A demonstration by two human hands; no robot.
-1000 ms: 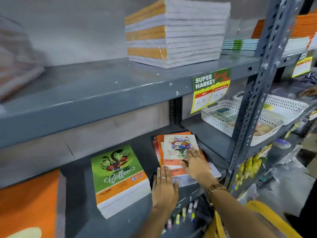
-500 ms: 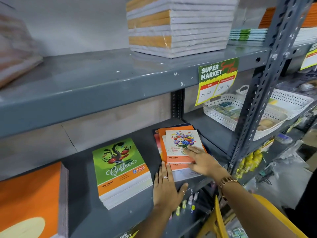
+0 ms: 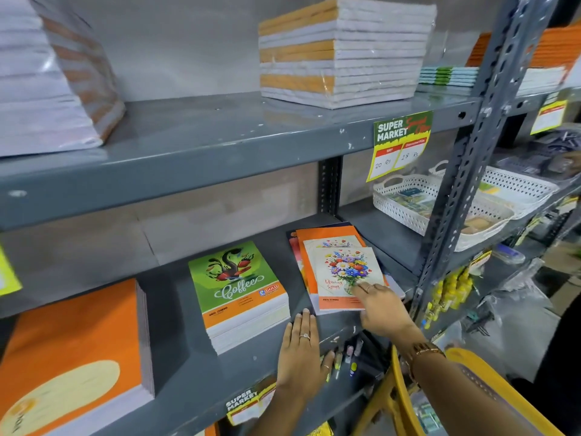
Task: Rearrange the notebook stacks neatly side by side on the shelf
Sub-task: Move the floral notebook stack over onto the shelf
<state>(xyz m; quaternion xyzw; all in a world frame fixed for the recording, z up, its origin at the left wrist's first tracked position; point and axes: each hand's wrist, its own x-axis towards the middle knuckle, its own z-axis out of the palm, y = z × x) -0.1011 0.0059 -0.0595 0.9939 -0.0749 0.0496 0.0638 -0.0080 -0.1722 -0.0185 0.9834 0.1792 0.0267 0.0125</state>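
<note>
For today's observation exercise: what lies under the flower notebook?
Under the flower notebook lie fanned-out orange notebooks and a dark one. Their covers are mostly hidden, so their count is unclear.

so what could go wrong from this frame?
1. The flower-cover notebooks lie fanned and askew; with only the right hand fingertips on the top cover, a push may slide just that one and worsen the spread.
2. Their front corners sit near the shelf edge, so they could slip off.
3. The left hand rests flat on the shelf, not bracing the stack.
</note>
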